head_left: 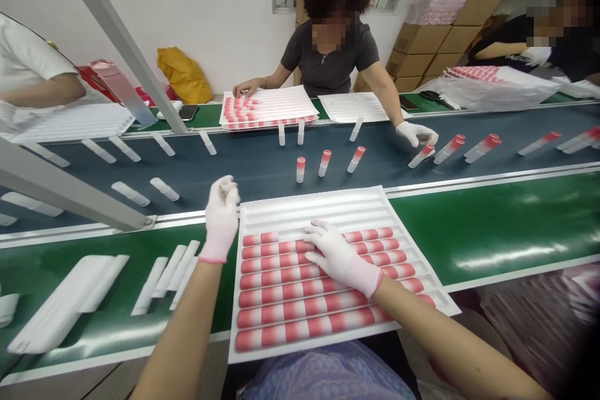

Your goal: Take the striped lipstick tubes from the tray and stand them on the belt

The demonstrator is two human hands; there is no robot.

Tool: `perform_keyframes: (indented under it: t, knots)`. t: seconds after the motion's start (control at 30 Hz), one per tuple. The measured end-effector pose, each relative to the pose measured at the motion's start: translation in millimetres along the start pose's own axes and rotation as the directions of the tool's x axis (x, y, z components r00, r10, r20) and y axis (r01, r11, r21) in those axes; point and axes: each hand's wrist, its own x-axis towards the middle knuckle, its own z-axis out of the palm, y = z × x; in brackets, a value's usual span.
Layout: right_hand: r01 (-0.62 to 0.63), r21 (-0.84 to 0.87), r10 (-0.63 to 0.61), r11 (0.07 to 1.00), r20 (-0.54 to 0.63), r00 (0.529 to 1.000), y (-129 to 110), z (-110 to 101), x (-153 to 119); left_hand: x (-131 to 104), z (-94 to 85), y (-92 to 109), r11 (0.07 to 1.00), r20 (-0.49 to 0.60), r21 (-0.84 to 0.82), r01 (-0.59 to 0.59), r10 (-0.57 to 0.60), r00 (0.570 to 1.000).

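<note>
A white ribbed tray [450, 300] lies across the near green edge, with several rows of red-and-white tubes [300, 308] in its grooves; its far grooves hold none. My right hand [335, 253], in a white glove, rests palm down on the upper rows, fingers spread, covering part of the tubes. My left hand [222, 212], also gloved, is raised beside the tray's far left corner at the belt's near edge. Its fingers are curled in, and anything inside them is hidden. Three red-topped tubes [300, 170] stand upright on the dark belt beyond the tray.
The dark conveyor belt [253, 165] carries more white and red-topped tubes. Across it, a person's gloved hand [416, 133] touches a red-topped tube. A metal post [117, 31] slants at left. White tubes [180, 269] lie on the left green surface [140, 244].
</note>
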Motion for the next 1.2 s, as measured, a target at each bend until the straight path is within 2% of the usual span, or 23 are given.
perform_keyframes:
  t: [0.1,0.17,0.23,0.3,0.37,0.47,0.53,0.6,0.7,0.77,0.93,1.0,1.07,1.13,1.2]
  knots:
    - [-0.008,0.015,0.008,1.000,-0.018,1.000,-5,1,4,-44,12.4,29,0.975,0.205,-0.172,0.137,-0.101,0.974]
    - [0.013,0.078,-0.009,0.997,-0.055,0.998,-13,-11,9,-68,16.0,44,0.950,0.339,-0.210,0.232,-0.151,0.928]
    - [0.014,0.240,0.019,0.971,-0.134,0.991,-25,-30,13,-88,17.4,55,0.926,0.450,-0.230,0.300,-0.173,0.876]
    - [-0.001,0.464,0.107,0.886,-0.203,0.973,-40,-48,18,-102,18.9,64,0.906,0.537,-0.239,0.350,-0.177,0.825]
    - [0.013,0.651,0.195,0.759,-0.246,0.949,-52,-59,23,-113,21.4,70,0.887,0.599,-0.246,0.390,-0.177,0.781]
    - [0.047,0.783,0.286,0.620,-0.281,0.916,-64,-62,29,-122,25.0,76,0.887,0.642,-0.223,0.403,-0.178,0.746]
    - [0.019,0.792,0.321,0.611,-0.269,0.908,-67,-61,29,-124,25.7,78,0.917,0.632,-0.169,0.363,-0.182,0.753]
    - [-0.022,0.772,0.335,0.635,-0.251,0.908,-69,-61,27,-124,25.0,76,0.952,0.597,-0.092,0.292,-0.182,0.781]
    - [-0.079,0.686,0.331,0.724,-0.243,0.912,-74,-64,23,-122,23.4,73,0.984,0.548,-0.009,0.180,-0.146,0.824]
    - [-0.099,0.611,0.312,0.786,-0.252,0.916,-78,-66,21,-120,22.7,70,0.990,0.555,-0.006,0.142,-0.115,0.824]
    - [0.012,0.496,0.165,0.868,-0.311,0.936,-89,-59,21,-119,20.6,65,0.994,0.568,-0.066,0.081,-0.030,0.822]
    - [0.029,0.478,0.153,0.878,-0.336,0.929,-94,-54,24,-119,19.7,64,0.995,0.550,-0.095,0.038,0.021,0.835]
    - [0.001,0.502,0.198,0.865,-0.343,0.918,-98,-51,26,-120,19.0,64,0.993,0.528,-0.114,0.014,0.048,0.848]
    - [-0.018,0.547,0.240,0.837,-0.337,0.910,-101,-49,28,-120,18.4,65,0.993,0.507,-0.117,0.011,0.050,0.860]
    - [-0.005,0.570,0.224,0.822,-0.315,0.922,-102,-51,29,-120,17.4,67,0.993,0.505,-0.113,0.022,0.039,0.862]
